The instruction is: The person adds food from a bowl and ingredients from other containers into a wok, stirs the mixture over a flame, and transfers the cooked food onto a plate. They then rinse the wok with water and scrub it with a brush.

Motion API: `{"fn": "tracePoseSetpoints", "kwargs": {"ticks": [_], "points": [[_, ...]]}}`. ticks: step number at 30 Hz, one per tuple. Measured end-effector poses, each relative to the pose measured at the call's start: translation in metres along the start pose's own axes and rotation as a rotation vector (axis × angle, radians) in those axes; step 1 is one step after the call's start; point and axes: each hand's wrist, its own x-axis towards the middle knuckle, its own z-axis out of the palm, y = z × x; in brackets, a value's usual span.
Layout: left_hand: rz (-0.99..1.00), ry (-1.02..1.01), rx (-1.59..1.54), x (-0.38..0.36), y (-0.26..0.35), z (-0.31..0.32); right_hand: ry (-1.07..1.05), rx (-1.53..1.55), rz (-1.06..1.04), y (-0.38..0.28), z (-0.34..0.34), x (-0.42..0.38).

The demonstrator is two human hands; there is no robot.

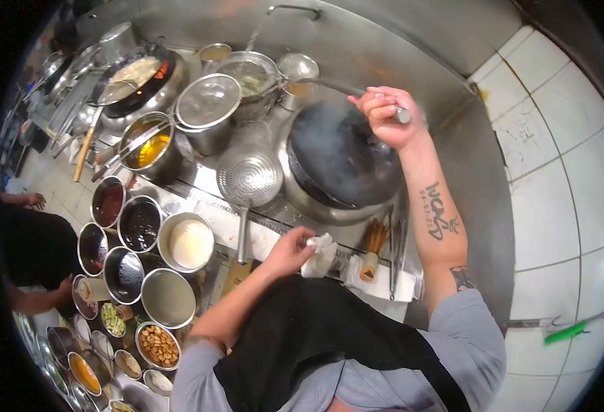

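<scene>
My right hand (388,113) is wrapped round the long handle of a metal ladle (298,66), raised above the wok's far side. The ladle's bowl is at the back of the range, over or beside a small metal pot (295,97). Below that hand sits a dark wok (340,161) on the burner, with smoke or steam rising from it. My left hand (293,253) is closed on a crumpled white cloth (320,256) at the range's front edge. A perforated metal skimmer (250,177) lies left of the wok, its handle pointing toward me.
A tap (295,9) runs water into a strainer-topped pot (250,75). A pot of yellow oil (152,147) stands left, above several sauce containers (168,297). A bamboo brush (372,250) and tongs (395,264) lie right. Another person (41,247) stands at the left.
</scene>
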Motion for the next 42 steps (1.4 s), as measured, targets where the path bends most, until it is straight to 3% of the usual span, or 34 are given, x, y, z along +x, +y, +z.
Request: {"fn": "tracePoseSetpoints", "kwargs": {"ticks": [3, 4, 5, 9, 13, 17, 19, 21, 25, 26, 31, 34, 35, 37, 40, 41, 42], "points": [[0.264, 0.054, 0.157, 0.039, 0.007, 0.022, 0.017, 0.02, -0.002, 0.013, -0.016, -0.054], [0.435, 0.114, 0.296, 0.053, 0.01, 0.027, 0.06, 0.033, 0.0, 0.014, -0.024, -0.069], [0.466, 0.129, 0.359, 0.062, 0.024, 0.03, 0.081, 0.005, -0.008, 0.016, -0.032, -0.082], [0.52, 0.12, 0.784, 0.096, 0.016, 0.051, 0.179, -0.131, -0.072, 0.032, -0.083, -0.121], [0.373, -0.053, 0.884, 0.101, 0.012, 0.06, 0.417, -0.539, -0.229, 0.058, -0.122, -0.147], [0.405, -0.004, 0.819, 0.098, 0.005, 0.059, 0.622, -0.974, -0.276, 0.073, -0.138, -0.147], [0.438, 0.07, 0.813, 0.088, 0.006, 0.061, 0.773, -1.254, -0.308, 0.081, -0.141, -0.135], [0.414, 0.084, 0.618, 0.074, 0.005, 0.054, 0.791, -1.444, -0.39, 0.076, -0.157, -0.117], [0.251, 0.175, 0.324, 0.036, -0.006, 0.025, 0.685, -1.673, -0.631, 0.052, -0.175, -0.049], [0.261, 0.245, 0.322, 0.026, -0.016, 0.02, 0.68, -1.664, -0.605, 0.047, -0.169, -0.029], [-0.066, 0.39, 0.076, -0.036, -0.035, -0.011, 0.608, -1.728, -0.524, 0.033, -0.123, 0.092], [-0.222, 0.463, 0.008, -0.076, -0.045, -0.02, 0.527, -1.937, -0.696, 0.016, -0.15, 0.192], [-0.26, 0.486, -0.004, -0.088, -0.047, -0.022, 0.563, -1.955, -0.676, 0.02, -0.146, 0.214], [-0.325, 0.548, -0.104, -0.106, -0.037, -0.025, 0.629, -1.91, -0.436, 0.045, -0.103, 0.225], [-0.328, 0.646, -0.291, -0.121, -0.047, -0.019, 0.54, -1.585, -0.207, 0.055, -0.08, 0.254], [-0.32, 0.672, -0.355, -0.121, -0.047, -0.019, 0.457, -1.258, -0.139, 0.056, -0.067, 0.25], [-0.299, 0.681, -0.308, -0.121, -0.04, -0.02, 0.316, -0.894, 0.097, 0.038, -0.067, 0.26]]}}
